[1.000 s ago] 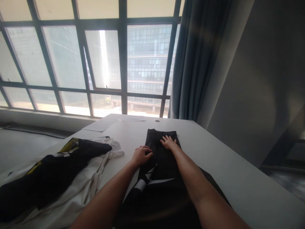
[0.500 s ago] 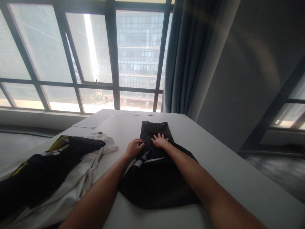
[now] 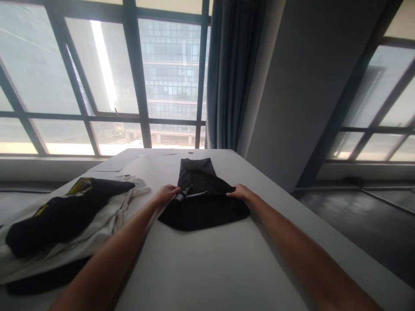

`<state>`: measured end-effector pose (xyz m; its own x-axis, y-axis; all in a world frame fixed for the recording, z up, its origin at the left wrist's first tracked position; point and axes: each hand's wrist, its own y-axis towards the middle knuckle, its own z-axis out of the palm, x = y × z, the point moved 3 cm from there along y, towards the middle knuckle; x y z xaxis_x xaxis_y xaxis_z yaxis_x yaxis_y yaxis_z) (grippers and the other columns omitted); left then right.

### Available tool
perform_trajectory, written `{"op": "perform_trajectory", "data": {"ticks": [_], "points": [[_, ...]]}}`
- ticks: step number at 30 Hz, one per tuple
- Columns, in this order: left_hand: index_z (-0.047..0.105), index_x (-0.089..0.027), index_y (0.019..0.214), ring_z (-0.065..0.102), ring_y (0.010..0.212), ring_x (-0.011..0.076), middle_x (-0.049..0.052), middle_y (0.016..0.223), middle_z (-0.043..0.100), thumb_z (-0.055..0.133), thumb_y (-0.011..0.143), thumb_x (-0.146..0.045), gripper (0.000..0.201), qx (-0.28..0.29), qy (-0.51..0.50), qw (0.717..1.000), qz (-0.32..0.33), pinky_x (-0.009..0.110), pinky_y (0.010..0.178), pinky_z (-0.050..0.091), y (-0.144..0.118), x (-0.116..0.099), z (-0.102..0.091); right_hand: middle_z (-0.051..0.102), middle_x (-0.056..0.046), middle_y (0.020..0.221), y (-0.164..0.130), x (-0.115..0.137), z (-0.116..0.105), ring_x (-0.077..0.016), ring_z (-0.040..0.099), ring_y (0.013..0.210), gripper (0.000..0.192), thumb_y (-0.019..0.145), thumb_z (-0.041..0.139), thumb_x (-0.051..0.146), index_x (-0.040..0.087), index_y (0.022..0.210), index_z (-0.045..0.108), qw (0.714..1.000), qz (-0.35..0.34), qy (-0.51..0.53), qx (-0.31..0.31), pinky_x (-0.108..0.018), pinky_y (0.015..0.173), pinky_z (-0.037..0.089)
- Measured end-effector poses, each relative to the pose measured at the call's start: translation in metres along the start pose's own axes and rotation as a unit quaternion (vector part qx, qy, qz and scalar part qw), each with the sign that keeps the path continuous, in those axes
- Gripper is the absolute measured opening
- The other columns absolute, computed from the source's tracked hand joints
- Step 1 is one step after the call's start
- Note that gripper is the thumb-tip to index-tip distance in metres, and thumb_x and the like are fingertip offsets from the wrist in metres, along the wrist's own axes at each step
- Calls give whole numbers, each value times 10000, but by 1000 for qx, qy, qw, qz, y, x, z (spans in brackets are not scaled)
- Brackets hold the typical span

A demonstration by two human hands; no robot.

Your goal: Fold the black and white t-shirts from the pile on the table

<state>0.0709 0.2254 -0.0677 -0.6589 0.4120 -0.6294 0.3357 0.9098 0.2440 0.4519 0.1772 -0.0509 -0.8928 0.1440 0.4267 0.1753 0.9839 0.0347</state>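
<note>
A black garment (image 3: 201,211) with white stripes lies partly folded on the white table. Its far part is a narrow flat strip, and its near part spreads wider with a rounded lower edge. On its left edge, beside a white stripe, my left hand (image 3: 167,192) is closed in a pinch. Across from it, my right hand (image 3: 241,192) grips the right edge between thumb and fingers. The exact kind of garment cannot be told from its folded shape.
To the left, a black and yellow garment (image 3: 68,211) lies on crumpled white cloth (image 3: 106,224). Sheets of paper (image 3: 113,163) rest at the table's far left. A round hole (image 3: 191,152) sits near the far edge, with a window and a grey curtain (image 3: 227,86) behind.
My right hand has gone from lying spread on the cloth to pinching its right edge. My left hand now pinches the left edge. The garment's near edge lies farther away, and the view has turned right.
</note>
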Motion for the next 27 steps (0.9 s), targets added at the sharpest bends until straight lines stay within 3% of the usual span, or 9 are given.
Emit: {"op": "perform_trajectory", "data": {"ticks": [3, 6, 10, 13, 16, 19, 22, 27], "points": [[749, -172, 1025, 672, 945, 254, 75, 1011, 747, 531, 779, -647, 577, 10, 22, 1000, 1, 295, 852, 494, -38, -15, -7, 720, -92, 883, -43, -10, -3, -238, 671, 860, 294, 706, 728, 282, 137, 961, 717, 999, 15, 13, -33, -294, 739, 489], [720, -150, 1104, 683, 847, 242, 77, 931, 746, 590, 741, -654, 635, 40, 19, 998, -45, 281, 742, 506, -70, -28, -9, 720, -72, 877, -80, -3, -5, -212, 663, 849, 214, 727, 661, 210, 167, 927, 723, 995, 6, 12, -102, -261, 712, 464], [718, -121, 1062, 689, 791, 236, 77, 874, 746, 731, 680, -442, 499, 71, -10, 989, -128, 261, 647, 496, -96, -43, -9, 714, -57, 874, -115, 8, -6, -187, 646, 832, 170, 776, 594, 200, 191, 900, 711, 982, -40, 24, -181, -255, 723, 451], [731, -117, 975, 686, 781, 232, 73, 821, 740, 723, 678, -272, 336, 11, 7, 989, -150, 258, 640, 486, -109, -56, -15, 700, -47, 837, -128, 11, -5, -172, 631, 784, 172, 804, 560, 208, 188, 916, 689, 970, -77, 73, -220, -265, 747, 457], [733, -137, 962, 675, 802, 220, 64, 822, 733, 684, 698, -208, 277, -89, 53, 989, -102, 264, 688, 483, -123, -75, -23, 681, -35, 779, -133, 9, -4, -161, 619, 719, 192, 793, 571, 237, 175, 946, 671, 960, -93, 149, -220, -271, 737, 471], [731, -162, 948, 659, 754, 186, 42, 822, 726, 646, 736, -212, 234, -130, 55, 990, -29, 264, 711, 490, -139, -100, -21, 687, -50, 793, -135, 5, -7, -162, 620, 697, 241, 772, 603, 299, 155, 954, 663, 946, -82, 245, -197, -268, 682, 484], [729, -175, 923, 630, 687, 157, 32, 842, 715, 625, 759, -228, 201, -128, 35, 990, 50, 266, 698, 503, -154, -121, -10, 691, -52, 777, -140, 3, -13, -166, 622, 690, 276, 782, 586, 325, 146, 977, 665, 940, -83, 282, -173, -265, 649, 483], [733, -180, 912, 616, 669, 145, 35, 849, 700, 608, 768, -178, 190, -60, 49, 988, 131, 265, 692, 507, -173, -135, 5, 707, -48, 823, -161, 17, -27, -166, 627, 744, 205, 833, 560, 321, 188, 901, 700, 969, -143, 90, -178, -265, 713, 455]]}}
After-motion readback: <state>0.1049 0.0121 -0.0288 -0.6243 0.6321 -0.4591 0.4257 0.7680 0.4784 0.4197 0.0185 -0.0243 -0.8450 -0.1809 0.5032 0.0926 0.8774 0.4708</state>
